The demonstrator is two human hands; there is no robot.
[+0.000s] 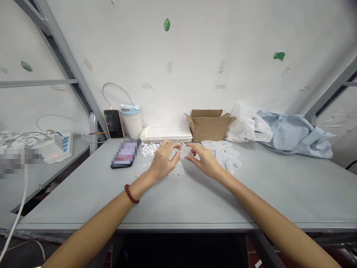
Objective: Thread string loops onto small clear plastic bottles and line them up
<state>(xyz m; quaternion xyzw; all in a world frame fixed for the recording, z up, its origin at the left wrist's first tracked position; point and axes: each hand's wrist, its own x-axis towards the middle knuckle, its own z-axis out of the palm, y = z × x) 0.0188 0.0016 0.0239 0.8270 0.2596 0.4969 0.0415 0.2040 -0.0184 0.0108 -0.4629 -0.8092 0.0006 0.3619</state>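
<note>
The bottom edge crops 2 forearms (92, 227); the pinched piece (182, 147) is too small to identify.

Bright, even light, soft shadows, stretched edges

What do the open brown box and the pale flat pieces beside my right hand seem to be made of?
Open brown box: likely matte cardboard, judging by its folded flaps. Pale flat pieces: probably smooth, thin plastic, since they look translucent.

Prob. wkshop: bench (178, 204) w/ pcs (227, 154)
</note>
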